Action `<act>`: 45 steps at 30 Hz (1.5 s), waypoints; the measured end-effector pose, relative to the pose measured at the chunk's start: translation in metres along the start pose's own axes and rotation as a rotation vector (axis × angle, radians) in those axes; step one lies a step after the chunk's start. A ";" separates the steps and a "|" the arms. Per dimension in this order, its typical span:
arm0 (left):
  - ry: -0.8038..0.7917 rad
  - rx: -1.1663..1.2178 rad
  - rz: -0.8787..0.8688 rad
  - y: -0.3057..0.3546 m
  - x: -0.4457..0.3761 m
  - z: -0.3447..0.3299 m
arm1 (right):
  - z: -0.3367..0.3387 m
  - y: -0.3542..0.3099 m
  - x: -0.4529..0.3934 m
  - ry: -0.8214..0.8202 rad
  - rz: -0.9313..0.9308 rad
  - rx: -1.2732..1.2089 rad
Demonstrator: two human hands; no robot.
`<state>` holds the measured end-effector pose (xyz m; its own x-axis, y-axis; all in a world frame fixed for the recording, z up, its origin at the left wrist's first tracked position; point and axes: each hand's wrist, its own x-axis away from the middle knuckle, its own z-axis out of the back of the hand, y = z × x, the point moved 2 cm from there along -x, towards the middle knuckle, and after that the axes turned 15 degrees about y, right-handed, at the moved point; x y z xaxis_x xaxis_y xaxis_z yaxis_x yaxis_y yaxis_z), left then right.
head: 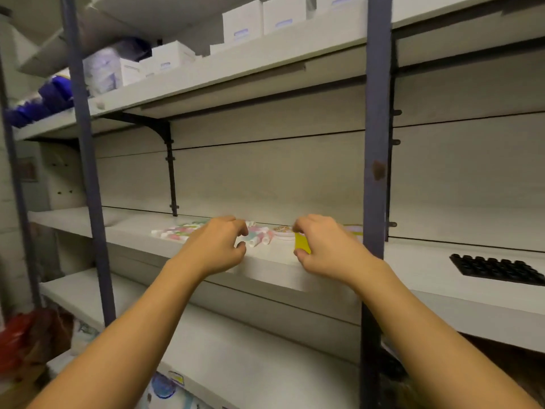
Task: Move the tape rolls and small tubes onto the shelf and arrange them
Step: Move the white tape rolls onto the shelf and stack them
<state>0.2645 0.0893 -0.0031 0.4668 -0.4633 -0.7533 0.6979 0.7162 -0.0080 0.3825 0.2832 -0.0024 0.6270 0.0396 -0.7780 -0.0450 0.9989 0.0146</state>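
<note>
Both my hands reach over the middle white shelf point(274, 267). My right hand point(321, 243) pinches a yellow tape roll point(302, 242) between thumb and fingers, just above the shelf board. My left hand point(218, 243) hovers with curled fingers over a cluster of small pastel tubes point(259, 236); whether it holds one I cannot tell. More small tubes point(177, 231) lie in a row to its left. A flat round roll point(283, 230) lies behind the yellow one, partly hidden by my right hand.
A blue upright post point(376, 172) stands right of my right hand, another post point(88, 172) at the left. A black tray of cups point(498, 268) lies on the shelf's right part. White boxes point(241, 22) fill the shelf above. A lower shelf point(236, 355) runs beneath.
</note>
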 end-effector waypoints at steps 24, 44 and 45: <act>-0.145 0.308 -0.336 -0.085 -0.152 -0.157 | -0.126 0.032 -0.125 0.015 -0.278 0.206; -0.423 0.533 -0.472 -0.054 -0.186 -0.234 | -0.156 0.067 -0.161 0.146 -0.276 0.354; -0.407 0.521 -0.473 -0.053 -0.187 -0.235 | -0.155 0.068 -0.161 0.155 -0.274 0.361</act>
<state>0.0130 0.2606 -0.0166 0.1498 -0.8816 -0.4476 0.9872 0.1083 0.1171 0.1578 0.3405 0.0265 0.4537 -0.2036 -0.8676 0.3962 0.9181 -0.0083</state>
